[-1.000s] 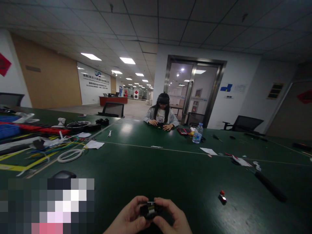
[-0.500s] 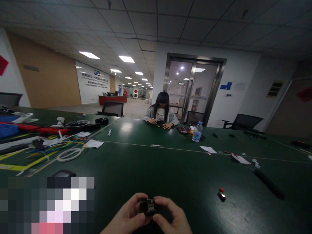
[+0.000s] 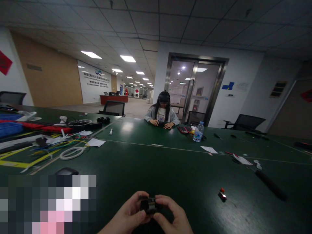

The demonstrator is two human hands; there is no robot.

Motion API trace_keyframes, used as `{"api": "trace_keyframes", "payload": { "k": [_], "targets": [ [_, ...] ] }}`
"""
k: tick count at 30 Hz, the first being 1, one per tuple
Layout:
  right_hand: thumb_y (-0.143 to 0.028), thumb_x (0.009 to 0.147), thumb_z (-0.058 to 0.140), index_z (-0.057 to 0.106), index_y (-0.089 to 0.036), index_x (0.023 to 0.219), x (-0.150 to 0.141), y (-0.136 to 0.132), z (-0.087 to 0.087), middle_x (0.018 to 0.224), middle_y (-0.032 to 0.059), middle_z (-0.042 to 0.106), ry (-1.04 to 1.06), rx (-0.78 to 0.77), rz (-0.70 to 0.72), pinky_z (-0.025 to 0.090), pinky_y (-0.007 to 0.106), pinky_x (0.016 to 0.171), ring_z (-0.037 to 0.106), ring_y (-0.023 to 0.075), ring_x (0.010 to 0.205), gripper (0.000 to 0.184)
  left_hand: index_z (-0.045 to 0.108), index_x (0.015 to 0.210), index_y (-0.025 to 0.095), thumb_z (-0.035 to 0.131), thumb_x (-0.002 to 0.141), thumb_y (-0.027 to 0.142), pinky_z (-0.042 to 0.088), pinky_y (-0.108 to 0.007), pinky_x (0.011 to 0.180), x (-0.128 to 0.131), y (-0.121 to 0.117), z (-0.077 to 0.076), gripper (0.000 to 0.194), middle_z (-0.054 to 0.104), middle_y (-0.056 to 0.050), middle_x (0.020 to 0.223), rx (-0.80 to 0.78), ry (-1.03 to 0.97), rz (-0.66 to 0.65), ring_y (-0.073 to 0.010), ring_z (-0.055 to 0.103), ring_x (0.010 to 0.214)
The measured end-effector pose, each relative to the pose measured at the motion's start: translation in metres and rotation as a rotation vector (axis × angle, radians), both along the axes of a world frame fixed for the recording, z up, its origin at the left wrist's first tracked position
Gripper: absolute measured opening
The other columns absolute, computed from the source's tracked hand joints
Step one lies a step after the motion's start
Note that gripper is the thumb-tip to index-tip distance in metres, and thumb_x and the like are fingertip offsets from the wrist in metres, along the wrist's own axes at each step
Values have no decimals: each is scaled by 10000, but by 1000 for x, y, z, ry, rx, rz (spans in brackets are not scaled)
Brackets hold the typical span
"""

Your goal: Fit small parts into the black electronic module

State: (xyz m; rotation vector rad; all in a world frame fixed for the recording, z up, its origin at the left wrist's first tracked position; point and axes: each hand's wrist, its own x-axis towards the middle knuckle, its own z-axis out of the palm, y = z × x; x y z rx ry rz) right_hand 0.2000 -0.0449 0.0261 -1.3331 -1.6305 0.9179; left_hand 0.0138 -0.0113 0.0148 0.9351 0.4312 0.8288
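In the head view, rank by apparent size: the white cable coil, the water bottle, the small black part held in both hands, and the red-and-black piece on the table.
1. white cable coil
2. water bottle and small black part: look alike; the bottle is far, so unsure
3. red-and-black piece

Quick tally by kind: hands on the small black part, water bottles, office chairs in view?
Hands on the small black part: 2, left hand and right hand
Water bottles: 1, water bottle
Office chairs: 4
Total: 7
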Motion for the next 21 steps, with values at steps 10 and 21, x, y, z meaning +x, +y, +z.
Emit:
{"api": "trace_keyframes", "payload": {
  "k": [10, 21],
  "targets": [
    [-306, 739, 622, 647, -224, 970, -2, 0, 2, 1082, 78, 645, 28, 69, 3, 433, 355, 920, 570, 245, 1043, 246, 541, 1044, 222, 770, 677, 346, 387, -330, 834, -2, -2, 4, 450, 628, -52, 1000, -34, 3, 1, -201, 595, 917],
    [-263, 734, 600, 632, -228, 1007, 0, 0, 3, 1112, 77, 620, -33, 76, 16, 434, 337, 901, 560, 241, 1045, 277, 540, 1038, 219, 775, 661, 374, 385, -332, 819, 0, 0, 0, 471, 634, -53, 988, -12, 8, 2, -214, 591, 927]
  ]
}}
